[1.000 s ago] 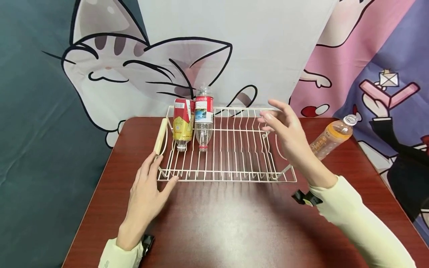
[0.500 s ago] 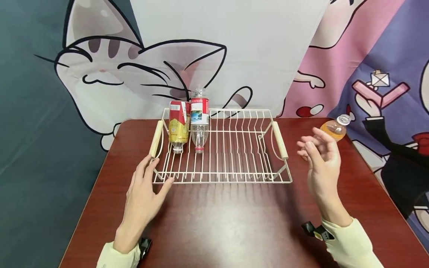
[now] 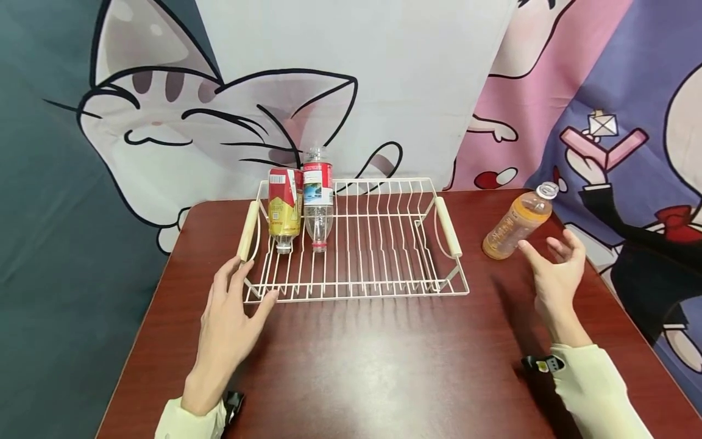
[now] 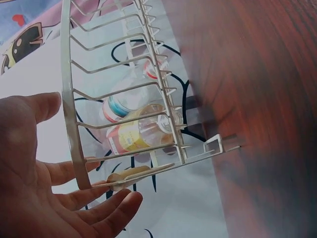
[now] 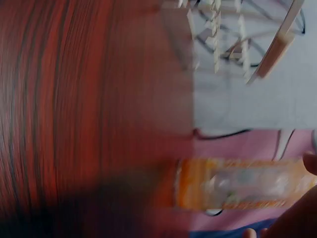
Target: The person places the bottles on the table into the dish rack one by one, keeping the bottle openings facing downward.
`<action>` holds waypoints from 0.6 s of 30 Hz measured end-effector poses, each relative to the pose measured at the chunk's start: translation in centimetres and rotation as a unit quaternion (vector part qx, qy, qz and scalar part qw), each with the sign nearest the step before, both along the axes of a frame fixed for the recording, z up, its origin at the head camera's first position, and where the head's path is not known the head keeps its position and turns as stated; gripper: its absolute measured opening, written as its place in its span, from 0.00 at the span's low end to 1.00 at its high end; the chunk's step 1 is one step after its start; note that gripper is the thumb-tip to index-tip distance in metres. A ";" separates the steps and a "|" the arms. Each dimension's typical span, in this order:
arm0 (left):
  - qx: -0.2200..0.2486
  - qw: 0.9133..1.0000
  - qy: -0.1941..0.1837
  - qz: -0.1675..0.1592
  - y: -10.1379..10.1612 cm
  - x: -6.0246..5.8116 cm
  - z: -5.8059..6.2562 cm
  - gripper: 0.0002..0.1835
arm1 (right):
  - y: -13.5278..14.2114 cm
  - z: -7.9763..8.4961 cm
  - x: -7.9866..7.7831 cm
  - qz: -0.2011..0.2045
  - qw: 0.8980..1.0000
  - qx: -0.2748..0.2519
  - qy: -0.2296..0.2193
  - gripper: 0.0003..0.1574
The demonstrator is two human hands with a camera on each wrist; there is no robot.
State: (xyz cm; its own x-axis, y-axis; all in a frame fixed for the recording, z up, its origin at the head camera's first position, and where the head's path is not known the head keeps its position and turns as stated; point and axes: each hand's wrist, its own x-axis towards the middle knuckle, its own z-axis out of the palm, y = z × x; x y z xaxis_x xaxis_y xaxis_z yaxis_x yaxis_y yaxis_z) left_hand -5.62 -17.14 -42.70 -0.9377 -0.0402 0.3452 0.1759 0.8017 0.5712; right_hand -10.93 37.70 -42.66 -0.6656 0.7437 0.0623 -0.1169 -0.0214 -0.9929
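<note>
My left hand lies at the near left corner of a white wire dish rack, fingers extended by its pale handle. In the left wrist view, thumb and fingers spread loosely about the rack's corner. My right hand reaches beside an upright plastic bottle with an orange band and white cap, thumb near its side and fingers apart. A red and yellow bottle and a clear bottle with a red label stand neck down side by side in the rack's left part.
The rack stands on a reddish-brown table, with a second pale handle at its right end. A cartoon-printed cloth hangs behind the table. Black straps are on both wrists.
My right hand has moved from over the rack's right end rightward to beside the orange-banded bottle. The view has swung slightly right. My left hand has stayed at the rack's corner.
</note>
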 end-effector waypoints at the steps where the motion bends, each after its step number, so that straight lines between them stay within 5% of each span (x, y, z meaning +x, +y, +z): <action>1: -0.001 1.000 0.001 0.000 -0.1 0.0 0.0 0.38 | 0.5 -0.2 -0.3 0.011 0.999 0.004 -0.030 0.59; 5: -0.002 1.000 0.008 -0.001 -0.3 -0.2 -0.2 0.37 | 1.7 -0.9 -1.3 0.057 0.991 0.029 -0.116 0.64; 9: -0.001 1.000 0.017 -0.001 -0.4 -0.3 -0.3 0.37 | 2.0 -1.4 -2.2 0.081 0.983 0.058 -0.152 0.65; 18: -0.001 1.000 0.016 0.002 -0.5 -0.2 -0.3 0.36 | 2.0 -2.0 -3.7 0.096 0.987 0.045 -0.119 0.53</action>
